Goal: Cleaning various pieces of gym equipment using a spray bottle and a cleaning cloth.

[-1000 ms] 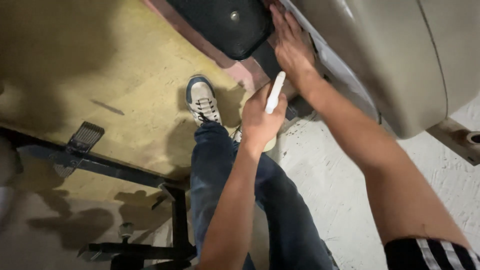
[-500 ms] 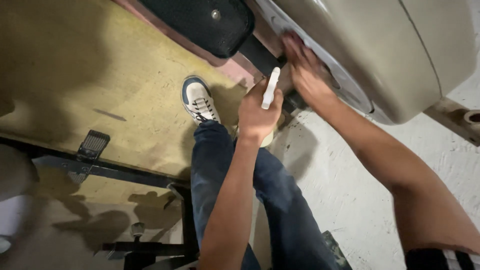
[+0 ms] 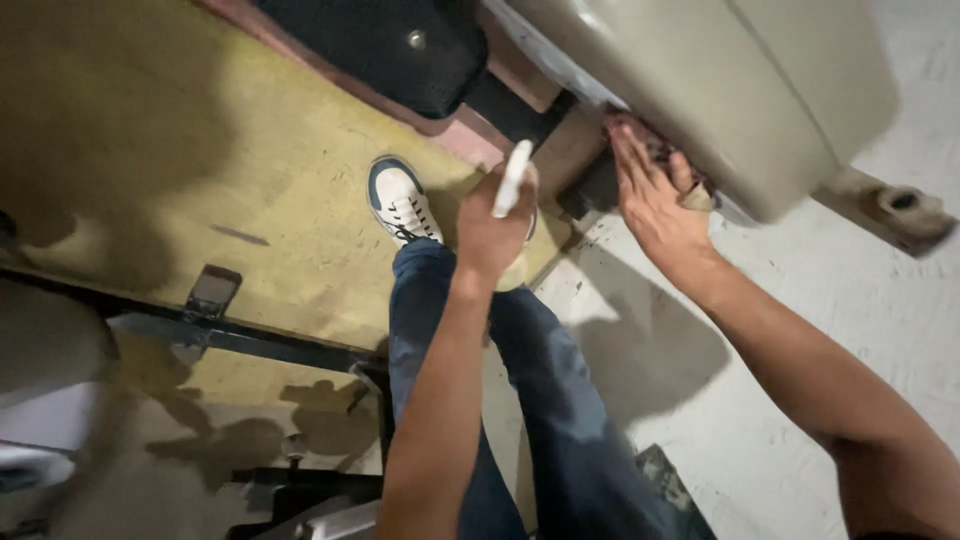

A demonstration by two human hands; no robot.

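Note:
My left hand (image 3: 495,225) is closed around a white stick-shaped marker (image 3: 514,177), which points up and away from me. My right hand (image 3: 655,200) lies flat, fingers together, pressing a dark reddish cloth or pad (image 3: 660,150) against the lower edge of a large beige rounded panel (image 3: 720,80). Both forearms reach out over my leg in blue jeans (image 3: 540,400). My foot in a white and blue sneaker (image 3: 400,200) stands on the yellowish floor just left of the left hand.
A black padded part (image 3: 385,45) sits at the top centre above a reddish strip. A dark metal frame (image 3: 230,335) with a small pedal-like plate (image 3: 212,292) crosses the lower left. White concrete floor (image 3: 850,330) lies to the right, with a metal bracket (image 3: 890,210).
The view has shifted left and down along the beige panel. My right hand has slid along the panel's lower edge with the cloth. The left hand still grips the white marker.

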